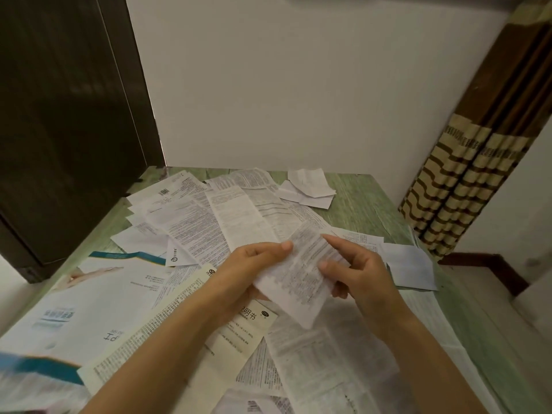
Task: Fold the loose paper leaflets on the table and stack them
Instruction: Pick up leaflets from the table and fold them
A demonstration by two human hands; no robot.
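Holding a printed leaflet over the middle of the table.
Pinched at opposite edges between curled fingers of left hand and right hand; likely light, limp, tear-prone, best gripped near corners.

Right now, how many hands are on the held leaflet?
2: left hand pinches the leaflet at its left edge; right hand at its right edge. Neither is hidden.
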